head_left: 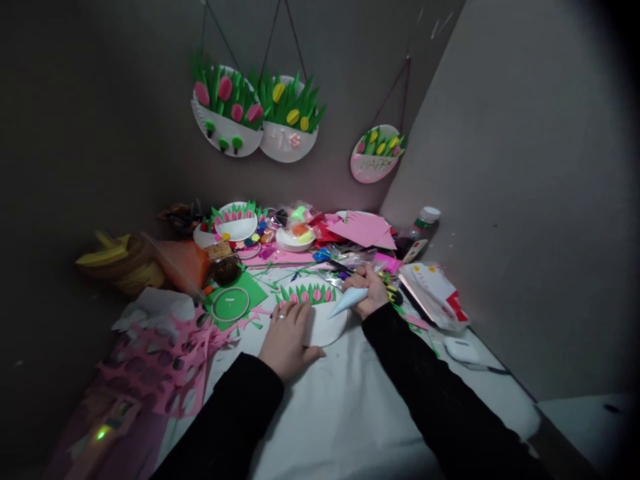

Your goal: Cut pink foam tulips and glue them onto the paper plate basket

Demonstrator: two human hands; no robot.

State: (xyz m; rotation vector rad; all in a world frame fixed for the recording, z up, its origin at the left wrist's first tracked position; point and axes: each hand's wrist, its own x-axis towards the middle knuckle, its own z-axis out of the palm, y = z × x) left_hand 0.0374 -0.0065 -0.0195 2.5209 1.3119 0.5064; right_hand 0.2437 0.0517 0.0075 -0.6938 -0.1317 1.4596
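Near the middle of the table lies a white paper plate (327, 328) with a row of green paper grass (301, 293) and pink paper tulips (317, 294) across its upper part. My left hand (289, 337), wearing a ring, rests on the plate's left side with its fingers stretched out. At the plate's right edge my right hand (371, 293) is closed around a pale blue piping bag (349, 301). The bag's narrow tip points down and left, over the bare white lower half of the plate; whether it touches the surface I cannot tell.
Pink punched-out scraps (150, 363) and green sheets (250, 293) with a ring (231, 305) lie left. Behind are another decorated plate (237, 230), pink paper (363, 230) and a bottle (425, 223). Packages (435, 293) and a white case (461, 349) lie right. Decorated plates (290, 143) hang on the wall.
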